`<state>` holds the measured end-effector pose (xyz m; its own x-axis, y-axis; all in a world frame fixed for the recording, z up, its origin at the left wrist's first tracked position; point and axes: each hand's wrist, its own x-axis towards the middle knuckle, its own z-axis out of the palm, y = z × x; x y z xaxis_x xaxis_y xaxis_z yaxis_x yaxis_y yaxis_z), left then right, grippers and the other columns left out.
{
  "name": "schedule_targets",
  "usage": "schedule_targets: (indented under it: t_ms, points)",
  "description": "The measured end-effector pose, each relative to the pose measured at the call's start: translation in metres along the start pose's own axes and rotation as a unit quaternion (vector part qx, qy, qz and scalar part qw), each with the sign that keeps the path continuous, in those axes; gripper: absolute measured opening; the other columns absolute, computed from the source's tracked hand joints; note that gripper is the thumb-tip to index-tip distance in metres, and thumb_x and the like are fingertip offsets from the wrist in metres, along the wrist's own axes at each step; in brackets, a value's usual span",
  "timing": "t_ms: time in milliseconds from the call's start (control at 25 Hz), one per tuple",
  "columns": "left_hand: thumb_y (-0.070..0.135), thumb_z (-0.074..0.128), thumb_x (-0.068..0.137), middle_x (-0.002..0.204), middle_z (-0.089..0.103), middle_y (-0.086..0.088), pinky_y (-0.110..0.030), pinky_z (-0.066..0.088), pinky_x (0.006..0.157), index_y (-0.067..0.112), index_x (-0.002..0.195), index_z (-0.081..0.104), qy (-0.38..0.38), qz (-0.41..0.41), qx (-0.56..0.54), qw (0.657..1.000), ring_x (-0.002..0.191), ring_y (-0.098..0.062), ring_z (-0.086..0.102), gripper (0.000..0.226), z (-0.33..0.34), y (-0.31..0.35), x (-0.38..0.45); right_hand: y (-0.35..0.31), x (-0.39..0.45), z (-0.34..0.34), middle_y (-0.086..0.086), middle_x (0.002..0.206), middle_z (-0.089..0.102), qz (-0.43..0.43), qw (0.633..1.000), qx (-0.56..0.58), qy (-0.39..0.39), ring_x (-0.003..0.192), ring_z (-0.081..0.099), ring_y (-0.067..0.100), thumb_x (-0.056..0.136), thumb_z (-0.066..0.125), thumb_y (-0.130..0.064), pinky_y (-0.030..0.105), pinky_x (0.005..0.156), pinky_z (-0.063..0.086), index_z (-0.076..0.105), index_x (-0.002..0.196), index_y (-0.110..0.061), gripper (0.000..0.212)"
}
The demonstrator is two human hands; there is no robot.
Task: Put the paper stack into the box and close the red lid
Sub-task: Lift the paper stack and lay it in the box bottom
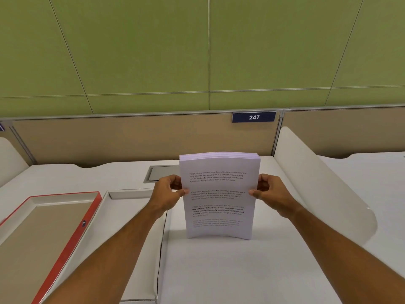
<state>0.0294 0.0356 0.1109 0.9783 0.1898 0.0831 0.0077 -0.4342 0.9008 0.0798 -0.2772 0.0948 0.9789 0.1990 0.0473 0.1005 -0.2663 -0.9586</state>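
A thick paper stack (pixel 219 194) with printed text stands upright on its bottom edge on the white desk, right of centre. My left hand (pixel 168 191) grips its left edge and my right hand (pixel 267 191) grips its right edge. The open white box (pixel 131 194) lies to the left of the stack, mostly hidden under my left forearm. The red lid (pixel 72 238) rests upside down at the far left, touching the box's left side, its brown inside facing up.
A white curved divider (pixel 317 183) rises to the right of the stack. A grey cable hatch (pixel 162 173) sits in the desk behind the box. A tan partition with a "247" label (pixel 253 117) closes off the back.
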Motion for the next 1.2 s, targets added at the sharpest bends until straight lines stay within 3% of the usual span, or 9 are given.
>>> schedule_targets:
  t_ms: [80, 360, 640, 880, 1000, 1200]
  points:
    - [0.012, 0.075, 0.081, 0.101, 0.072, -0.011, -0.041, 0.054, 0.090, 0.004, 0.103, 0.066, 0.004, -0.005, -0.010, 1.000, 0.095, -0.028, 0.067, 0.025, 0.001, -0.002, -0.001, 0.001, -0.002, 0.000, 0.010, 0.102, 0.074, 0.000, 1.000, 0.004, -0.006, 0.093, 0.073, 0.023, 0.083, 0.073, -0.005, 0.030, 0.076, 0.061, 0.064, 0.106, -0.002, 0.025]
    - [0.012, 0.075, 0.082, 0.100, 0.072, -0.007, -0.039, 0.055, 0.089, 0.006, 0.105, 0.066, 0.003, -0.026, 0.008, 1.000, 0.093, -0.025, 0.068, 0.026, 0.010, -0.014, -0.007, 0.010, -0.004, 0.001, 0.011, 0.103, 0.074, 0.018, 1.000, -0.002, -0.006, 0.096, 0.072, 0.026, 0.084, 0.071, -0.004, 0.039, 0.086, 0.060, 0.065, 0.107, -0.003, 0.025]
    - [0.009, 0.075, 0.081, 0.095, 0.072, -0.004, -0.029, 0.053, 0.078, 0.007, 0.100, 0.066, 0.011, -0.035, 0.003, 0.999, 0.091, -0.024, 0.068, 0.021, 0.010, -0.013, -0.011, 0.008, -0.010, 0.008, 0.008, 0.101, 0.073, 0.004, 1.000, -0.020, 0.019, 0.092, 0.071, 0.024, 0.084, 0.071, -0.004, 0.038, 0.084, 0.059, 0.065, 0.104, -0.005, 0.021]
    - [0.009, 0.073, 0.083, 0.101, 0.074, -0.008, -0.041, 0.058, 0.087, 0.007, 0.101, 0.067, 0.013, -0.052, -0.069, 0.996, 0.094, -0.025, 0.071, 0.019, -0.007, -0.006, -0.019, -0.018, -0.010, 0.008, 0.013, 0.099, 0.074, -0.004, 1.000, 0.010, 0.009, 0.090, 0.073, 0.028, 0.088, 0.068, -0.007, 0.035, 0.074, 0.061, 0.066, 0.101, -0.004, 0.014]
    - [0.005, 0.070, 0.084, 0.100, 0.074, -0.010, -0.039, 0.060, 0.082, 0.009, 0.095, 0.066, 0.028, -0.054, -0.115, 0.991, 0.094, -0.026, 0.072, 0.012, -0.024, 0.003, -0.021, -0.038, -0.011, 0.013, 0.013, 0.096, 0.073, -0.015, 0.999, 0.044, -0.004, 0.085, 0.073, 0.025, 0.089, 0.065, -0.004, 0.025, 0.061, 0.060, 0.066, 0.098, -0.002, 0.010]
    - [0.000, 0.069, 0.084, 0.093, 0.073, -0.005, -0.022, 0.060, 0.063, 0.007, 0.097, 0.066, 0.061, -0.046, -0.140, 0.987, 0.081, -0.016, 0.072, 0.015, -0.061, 0.012, -0.030, -0.070, -0.005, 0.038, 0.014, 0.095, 0.073, -0.013, 0.998, 0.059, -0.015, 0.082, 0.073, 0.024, 0.089, 0.065, -0.004, 0.026, 0.059, 0.060, 0.067, 0.102, 0.000, 0.014]
